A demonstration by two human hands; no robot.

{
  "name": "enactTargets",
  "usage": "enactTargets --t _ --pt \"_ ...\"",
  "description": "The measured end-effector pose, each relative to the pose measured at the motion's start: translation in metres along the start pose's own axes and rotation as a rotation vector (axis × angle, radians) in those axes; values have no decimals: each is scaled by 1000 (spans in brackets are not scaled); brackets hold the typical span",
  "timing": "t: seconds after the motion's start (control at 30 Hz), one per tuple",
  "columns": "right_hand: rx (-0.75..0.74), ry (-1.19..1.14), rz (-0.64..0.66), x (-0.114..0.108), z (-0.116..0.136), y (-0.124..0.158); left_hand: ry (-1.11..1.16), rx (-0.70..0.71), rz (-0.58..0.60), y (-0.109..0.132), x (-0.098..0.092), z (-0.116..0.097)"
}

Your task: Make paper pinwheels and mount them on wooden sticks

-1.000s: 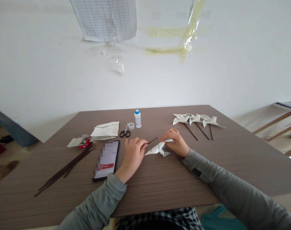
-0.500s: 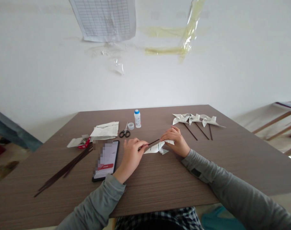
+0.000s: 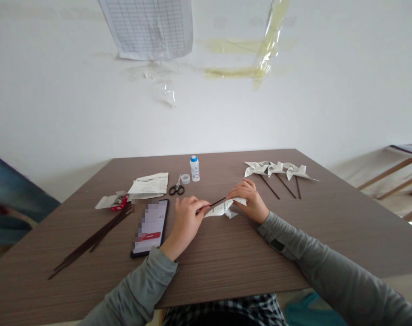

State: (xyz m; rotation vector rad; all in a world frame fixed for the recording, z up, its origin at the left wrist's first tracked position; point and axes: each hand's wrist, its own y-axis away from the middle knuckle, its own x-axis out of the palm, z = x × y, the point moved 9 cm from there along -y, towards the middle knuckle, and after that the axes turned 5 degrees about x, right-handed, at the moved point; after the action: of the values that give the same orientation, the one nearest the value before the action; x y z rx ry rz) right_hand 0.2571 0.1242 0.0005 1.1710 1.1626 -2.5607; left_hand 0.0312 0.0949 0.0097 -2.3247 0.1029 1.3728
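My left hand (image 3: 187, 219): pinching a thin dark stick (image 3: 215, 202), fingers closed on it near its low end.
My right hand (image 3: 249, 199): fingers curled down on the folded paper pinwheel (image 3: 222, 208), holding it on the counter (image 3: 226, 258).
What changed: a second ago the stick tip was short of my right hand; now it has slid up under the paper, right by my fingers. The paper has shifted a little too. I think the stick is going into the pinwheel.
Phone (image 3: 150, 226): flat, just left of my left hand.
Loose sticks (image 3: 90, 242): a bunch, further left.
Scissors (image 3: 177, 186): behind the phone.
Glue bottle (image 3: 194, 168): upright, its cap (image 3: 185, 178) beside it.
Finished pinwheels (image 3: 277, 170): three, far right.
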Motion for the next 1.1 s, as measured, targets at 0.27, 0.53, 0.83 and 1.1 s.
enactTargets --t 0.27,0.53,0.83,1.1 --pt "23 -49 -1 0 -2 -1 15 2 -22 1 -4 -2" --pt "6 -50 -6 1 0 -1 -12 -25 15 0 -4 -4" --pt "19 -33 -13 3 0 0 13 2 -13 1 -3 -1" --pt "29 -35 0 6 0 0 -7 53 -26 1 -7 -3"
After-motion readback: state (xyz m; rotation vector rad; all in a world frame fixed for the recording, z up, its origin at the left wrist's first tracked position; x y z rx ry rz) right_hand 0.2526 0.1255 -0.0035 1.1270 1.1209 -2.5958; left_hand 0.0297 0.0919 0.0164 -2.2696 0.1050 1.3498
